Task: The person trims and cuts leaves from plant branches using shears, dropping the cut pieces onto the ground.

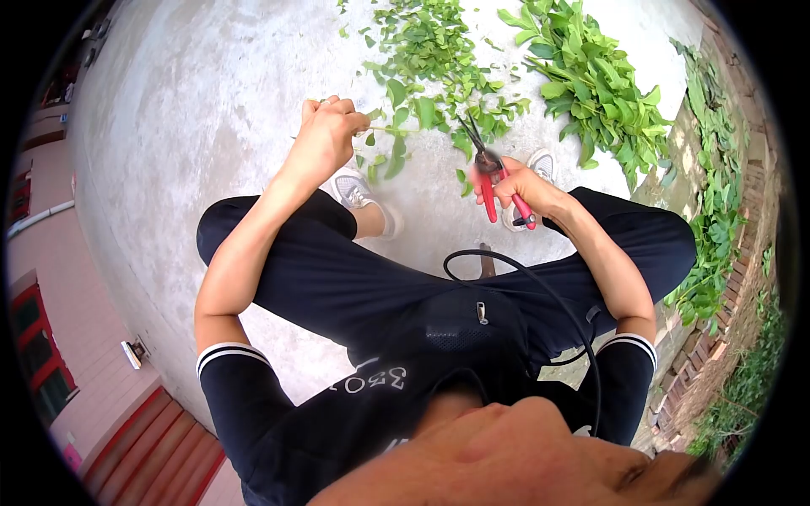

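Note:
My left hand (331, 126) is closed on the end of a thin leafy stem (392, 129), raised above the concrete at the left. Green leaves hang from the stem to the right of the fingers. Red-handled pruning shears (489, 173) are in my right hand (521, 184), which is wrapped round the grips. Their dark blades point up and away from me, beside the leaves, and look parted. Just beyond both hands lies a scatter of cut leaves (434, 51) on the ground.
A thick pile of leafy branches (599, 84) lies at the far right. My shoes (359, 196) stand under my hands. A black cable (540, 282) loops over my lap. More greenery (713, 202) runs along a brick edging (742, 253). A building with red-framed windows (38, 337) is at the left.

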The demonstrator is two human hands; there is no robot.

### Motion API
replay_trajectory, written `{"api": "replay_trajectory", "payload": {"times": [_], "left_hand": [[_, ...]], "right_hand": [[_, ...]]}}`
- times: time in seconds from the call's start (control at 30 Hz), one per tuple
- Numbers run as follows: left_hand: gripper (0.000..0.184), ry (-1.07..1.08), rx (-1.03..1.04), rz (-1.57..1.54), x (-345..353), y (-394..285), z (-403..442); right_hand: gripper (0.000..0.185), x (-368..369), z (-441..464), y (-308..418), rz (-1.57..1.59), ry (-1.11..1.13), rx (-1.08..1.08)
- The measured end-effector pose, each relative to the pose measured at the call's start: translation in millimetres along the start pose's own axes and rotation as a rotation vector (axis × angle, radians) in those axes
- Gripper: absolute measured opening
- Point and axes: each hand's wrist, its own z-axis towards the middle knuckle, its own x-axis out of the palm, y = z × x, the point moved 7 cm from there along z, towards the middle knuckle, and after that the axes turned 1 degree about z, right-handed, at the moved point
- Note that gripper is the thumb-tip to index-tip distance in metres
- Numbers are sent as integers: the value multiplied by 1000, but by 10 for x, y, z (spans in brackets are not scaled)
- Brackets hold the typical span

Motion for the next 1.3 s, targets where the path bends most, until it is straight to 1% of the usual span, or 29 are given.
{"api": "replay_trajectory", "payload": {"times": [0.07, 0.1, 0.2, 0.23, 0.27, 0.33, 0.37, 0.43, 0.53, 0.67, 0.7, 0.8, 0.83, 0.87, 0.93, 0.97, 1.07, 1.17, 1.27, 1.3], "left_hand": [[18, -1, -34, -67, -5, -23, 26], [16, 13, -24, -102, 4, -48, 38], [12, 53, 9, -228, 61, -138, 51], [12, 63, 22, -276, 78, -167, 51], [12, 72, 34, -324, 91, -192, 48], [13, 50, 103, -294, 92, -271, 33], [14, 38, 136, -278, 94, -300, 25], [12, 59, 113, -331, 136, -280, 20], [11, 78, 67, -357, 131, -266, 28], [12, 38, -17, -415, 71, -241, 35], [12, 33, -59, -442, 61, -232, 38], [13, 19, -186, -522, 61, -215, 33], [14, 14, -231, -547, 76, -201, 20], [14, 10, -275, -572, 97, -177, 8], [13, -13, -322, -720, 245, -100, -30], [13, -23, -344, -793, 304, -71, -39], [12, 42, -397, -1051, 387, -131, -30], [11, 111, -362, -1104, 414, -228, -23], [10, 146, -322, -1130, 437, -315, -30], [10, 174, -314, -1113, 446, -332, -30]], "right_hand": [[41, 146, 33, -122, 3, 75, 37], [38, 195, 62, -170, -15, 72, 5], [37, 255, 109, -246, -22, 106, 35], [38, 254, 127, -250, -11, 89, 13], [38, 240, 120, -261, -14, 71, 49], [41, 213, 103, -261, -21, 40, 120], [38, 185, 110, -268, -53, 12, 131], [32, 125, 120, -287, -116, -41, 155], [25, -15, 178, -335, -111, -198, 70], [30, -108, 135, -173, 76, -270, -24], [41, -64, 111, -133, 101, -195, 4], [55, 178, 81, -140, 195, 11, 20], [66, 288, 55, -103, 255, 137, 34], [67, 364, 24, -64, 304, 156, 28], [68, 518, -42, 0, 401, 191, 14], [69, 535, -15, -33, 410, 254, 12], [69, 546, -6, -25, 611, 190, -25], [67, 481, 36, -24, 602, 234, -71], [63, 440, 30, 20, 637, 152, -97], [61, 412, 32, -8, 599, 113, -84]]}}
